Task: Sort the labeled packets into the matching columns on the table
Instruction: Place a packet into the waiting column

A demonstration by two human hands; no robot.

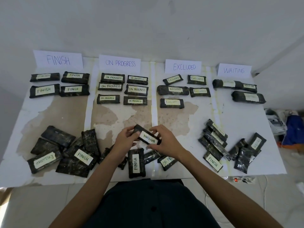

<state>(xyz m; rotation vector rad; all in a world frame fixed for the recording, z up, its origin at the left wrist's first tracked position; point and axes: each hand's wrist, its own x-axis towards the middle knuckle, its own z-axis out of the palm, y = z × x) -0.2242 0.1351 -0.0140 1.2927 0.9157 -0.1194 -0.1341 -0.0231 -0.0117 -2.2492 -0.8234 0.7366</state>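
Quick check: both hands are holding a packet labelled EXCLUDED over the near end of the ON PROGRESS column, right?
Not quite. The head view shows the label on the held packet reads WAITING, not EXCLUDED. The rest stands: the left hand and right hand both hold it over the near end of the ON PROGRESS column.

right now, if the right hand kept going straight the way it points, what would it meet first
The right hand grips the WAITING packet; straight on, it would likely meet the left hand, which holds the packet's other end. Depth is unclear.
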